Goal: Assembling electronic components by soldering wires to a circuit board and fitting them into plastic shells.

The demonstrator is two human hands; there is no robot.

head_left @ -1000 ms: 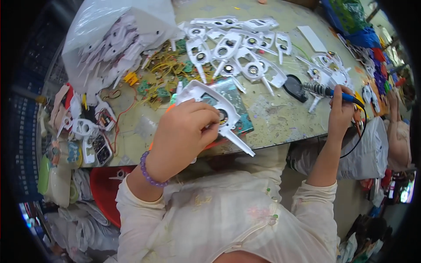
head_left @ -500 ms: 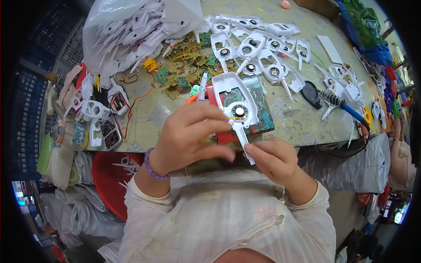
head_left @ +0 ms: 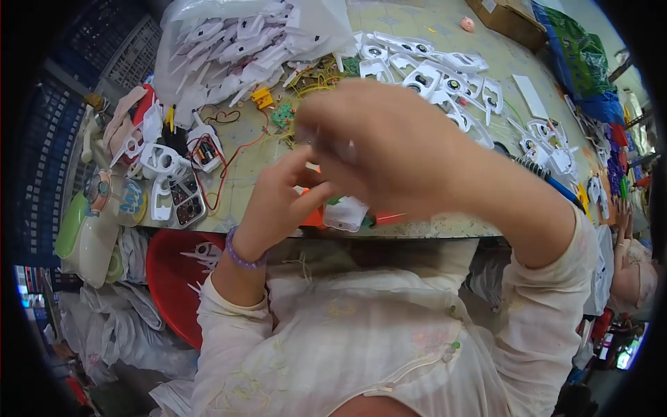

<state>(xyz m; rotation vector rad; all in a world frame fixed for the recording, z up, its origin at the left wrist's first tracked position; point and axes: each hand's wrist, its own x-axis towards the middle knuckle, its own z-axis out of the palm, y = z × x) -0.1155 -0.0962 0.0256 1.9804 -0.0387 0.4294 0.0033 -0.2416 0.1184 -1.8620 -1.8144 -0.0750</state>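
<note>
My left hand (head_left: 278,201), with a purple bead bracelet at its wrist, is over the table's near edge. Its fingers are bent inward, and their tips are partly covered by my right hand. My right hand (head_left: 389,142) is raised in front of it, back toward me, blurred by motion; its fingers are curled, and I cannot tell what they hold. Just below both hands a white plastic casing (head_left: 345,215) shows only in part, beside an orange piece (head_left: 314,217). What the left fingers grip is hidden.
Several white casings with round speakers (head_left: 420,80) lie at the back right. A plastic bag of white parts (head_left: 240,48) stands at the back left, with green circuit boards (head_left: 283,115) near it. A soldering iron (head_left: 556,184) rests at right; a red basin (head_left: 170,278) is below left.
My right hand has let go of the white handle and swung up and left across the table. My left hand has shifted slightly left. The speaker casing is no longer in plain view.
</note>
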